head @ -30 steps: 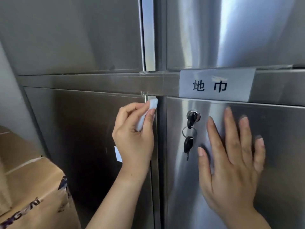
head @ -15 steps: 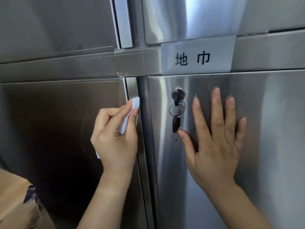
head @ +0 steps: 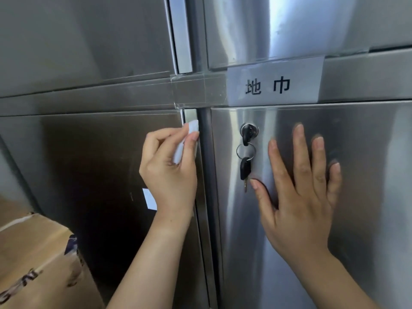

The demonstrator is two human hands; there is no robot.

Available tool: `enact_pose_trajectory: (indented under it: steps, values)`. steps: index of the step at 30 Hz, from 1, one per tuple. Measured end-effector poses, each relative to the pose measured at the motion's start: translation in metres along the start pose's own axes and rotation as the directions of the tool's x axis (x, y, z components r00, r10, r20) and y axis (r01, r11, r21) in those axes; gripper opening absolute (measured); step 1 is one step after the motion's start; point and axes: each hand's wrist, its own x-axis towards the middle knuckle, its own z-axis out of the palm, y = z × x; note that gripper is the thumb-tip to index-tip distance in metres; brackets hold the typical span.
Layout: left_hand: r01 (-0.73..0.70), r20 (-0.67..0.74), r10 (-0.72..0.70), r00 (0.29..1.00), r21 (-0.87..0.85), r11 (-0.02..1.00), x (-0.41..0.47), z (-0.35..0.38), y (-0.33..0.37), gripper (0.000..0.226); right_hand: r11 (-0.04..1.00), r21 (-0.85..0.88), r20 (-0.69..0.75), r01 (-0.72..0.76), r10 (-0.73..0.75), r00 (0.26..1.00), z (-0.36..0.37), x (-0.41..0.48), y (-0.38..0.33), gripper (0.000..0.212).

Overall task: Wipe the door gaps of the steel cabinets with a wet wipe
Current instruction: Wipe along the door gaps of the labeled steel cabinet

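Head view shows us early in this seam, by our judgement: the folded wet wipe (head: 193, 127) sits at the very top of the vertical door gap (head: 201, 241), just under the taped crossbar (head: 196, 92) above our fingertips, so the whole run of the gap below the left hand (head: 169, 172) looks left to do. We cannot tell from the steel which other gaps are already clean; the horizontal seams above the hand and the edge of the lower right door (head: 367, 175) show no clear sign either way. Our left hand reaches up from below with the forearm slanting in from the lower middle. Its fingers are curled, and the thumb and forefinger pinch the wipe so that a white tip pokes out above them against the edge of the lower left door (head: 89, 175). To the right of that hand, past the post between the doors, our right hand (head: 298, 197) lies flat on the lower right door, fingers straight, spread and pointing up, holding nothing and, we judge, bracing the door. A key (head: 245, 168) hangs from the lock (head: 249, 130) just left of that thumb, and a printed label (head: 274, 85) sits above the fingers. A cardboard box (head: 33, 253) stands below and left of the left hand.
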Motion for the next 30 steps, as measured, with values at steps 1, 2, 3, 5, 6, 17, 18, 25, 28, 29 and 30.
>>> enact_pose_trajectory:
  steps: [1,2,3,5,6,17,18,25,28,29,30]
  values:
    - [0.004,-0.011,-0.004,1.0,-0.006,1.0,0.009,0.002,0.001,0.015,1.0,0.003,0.003,0.004,-0.004,1.0,0.0,0.0,0.0,0.054]
    - [0.01,-0.023,-0.01,1.0,-0.006,1.0,0.016,0.003,0.002,0.015,1.0,0.0,-0.001,0.005,-0.005,1.0,0.0,0.0,0.0,0.053]
    - [0.015,-0.03,-0.015,0.999,-0.004,1.0,0.02,0.004,0.002,0.016,1.0,-0.006,-0.009,0.003,-0.003,1.0,0.0,0.0,0.0,0.052]
    - [0.022,-0.018,-0.022,1.0,0.0,1.0,0.014,0.002,0.002,0.017,1.0,-0.009,-0.025,-0.004,0.004,1.0,0.002,0.0,0.0,0.052]
    - [0.035,-0.008,-0.035,0.999,0.0,0.999,0.005,0.0,0.0,0.017,1.0,-0.008,-0.032,-0.007,0.006,0.999,0.003,0.0,-0.001,0.052]
    - [0.012,-0.023,-0.013,1.0,-0.051,0.999,0.019,0.005,0.0,0.02,1.0,-0.006,-0.03,-0.001,0.001,1.0,0.003,0.003,-0.002,0.054]
    - [-0.003,-0.006,0.002,1.0,-0.048,0.999,0.012,0.003,-0.002,0.021,1.0,0.01,-0.021,0.007,-0.006,1.0,0.001,0.004,-0.001,0.053]
    - [-0.111,0.187,0.111,0.976,-0.015,0.994,-0.034,-0.028,-0.026,0.029,1.0,0.012,0.075,-0.01,0.009,0.997,0.004,-0.023,0.0,0.06]
    - [-0.094,0.188,0.095,0.978,-0.013,0.995,-0.028,-0.027,-0.02,0.026,0.994,0.038,0.079,-0.098,0.095,0.992,0.007,-0.027,-0.007,0.063]
    - [-0.099,0.183,0.099,0.978,-0.011,0.995,-0.027,-0.027,-0.018,0.026,0.991,0.049,0.075,-0.128,0.124,0.989,0.008,-0.027,-0.009,0.064]
    - [-0.098,0.179,0.099,0.979,-0.015,0.995,-0.027,-0.027,-0.018,0.026,0.988,0.052,0.068,-0.142,0.139,0.988,0.008,-0.027,-0.011,0.064]
